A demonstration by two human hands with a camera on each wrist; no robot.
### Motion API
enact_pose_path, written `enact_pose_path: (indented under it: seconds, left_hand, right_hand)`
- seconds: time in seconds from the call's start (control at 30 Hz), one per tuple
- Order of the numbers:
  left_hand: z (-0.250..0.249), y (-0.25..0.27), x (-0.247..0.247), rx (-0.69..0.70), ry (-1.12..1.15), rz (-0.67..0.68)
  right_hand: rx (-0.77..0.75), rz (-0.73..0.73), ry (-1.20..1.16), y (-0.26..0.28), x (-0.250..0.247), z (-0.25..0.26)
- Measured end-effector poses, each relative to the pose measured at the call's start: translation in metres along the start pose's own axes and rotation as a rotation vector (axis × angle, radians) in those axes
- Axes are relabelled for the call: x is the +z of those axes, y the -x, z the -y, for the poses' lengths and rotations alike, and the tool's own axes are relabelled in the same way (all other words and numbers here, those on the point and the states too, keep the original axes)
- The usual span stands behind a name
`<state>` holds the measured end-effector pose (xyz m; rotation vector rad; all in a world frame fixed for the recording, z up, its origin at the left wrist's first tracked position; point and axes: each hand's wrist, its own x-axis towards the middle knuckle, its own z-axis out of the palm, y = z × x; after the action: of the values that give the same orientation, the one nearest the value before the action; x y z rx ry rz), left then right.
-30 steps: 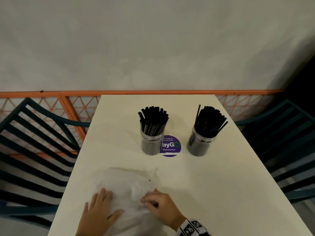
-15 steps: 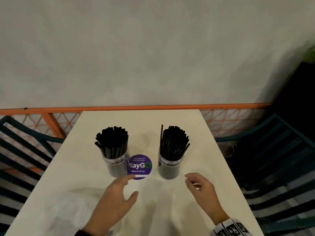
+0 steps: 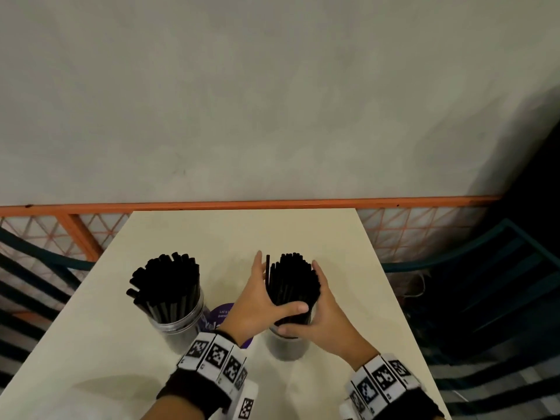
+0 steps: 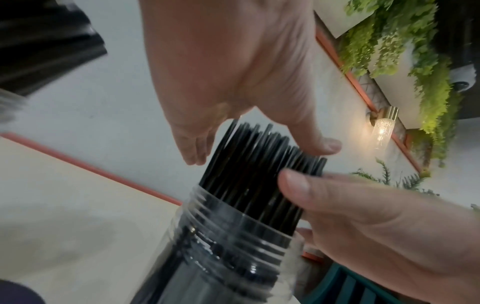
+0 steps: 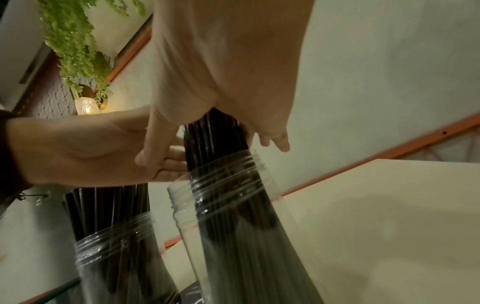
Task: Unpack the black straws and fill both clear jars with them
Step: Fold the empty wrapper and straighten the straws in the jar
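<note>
Two clear jars stand on the cream table, both packed with black straws. The left jar holds a fanned bundle that no hand touches. My hands cup the straws of the right jar. The left hand lies along the bundle's left side, its thumb curled across the front. The right hand wraps the right side, its thumb near the jar's rim. One straw stands taller at the left. In the left wrist view the left hand sits above the straws.
A round purple sticker lies on the table between the jars. Dark green slatted chairs flank the table, one at the left and one at the right. An orange rail and a grey wall run behind the far edge.
Both hands left the clear plastic wrapper at the near edge and moved forward to the right jar, where they now close round its straws. The wrapper is out of view.
</note>
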<state>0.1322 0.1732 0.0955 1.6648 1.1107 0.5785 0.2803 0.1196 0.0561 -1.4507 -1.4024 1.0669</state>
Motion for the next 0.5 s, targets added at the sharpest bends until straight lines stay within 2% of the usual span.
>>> enact_pose_path:
  seconds: [0.13, 0.23, 0.33, 0.4, 0.5]
  left_hand:
    - [-0.001, -0.012, 0.012, 0.077, 0.061, -0.027]
    - [0.007, -0.009, 0.022, 0.122, 0.095, -0.148]
    - [0.016, -0.007, 0.023, 0.133, 0.132, -0.280]
    - [0.019, -0.006, 0.017, 0.128, 0.155, -0.265]
    - [0.030, -0.003, 0.003, 0.109, 0.195, -0.152]
  right_hand:
    - [-0.039, -0.024, -0.030, -0.018, 0.012, -0.005]
    - [-0.073, -0.104, -0.026, -0.031, 0.019, -0.005]
    - [-0.071, -0.113, -0.062, -0.038, 0.025, -0.005]
    - [-0.058, -0.090, -0.096, -0.039, 0.024, -0.005]
    - [-0.030, -0.018, -0.072, -0.033, 0.014, -0.004]
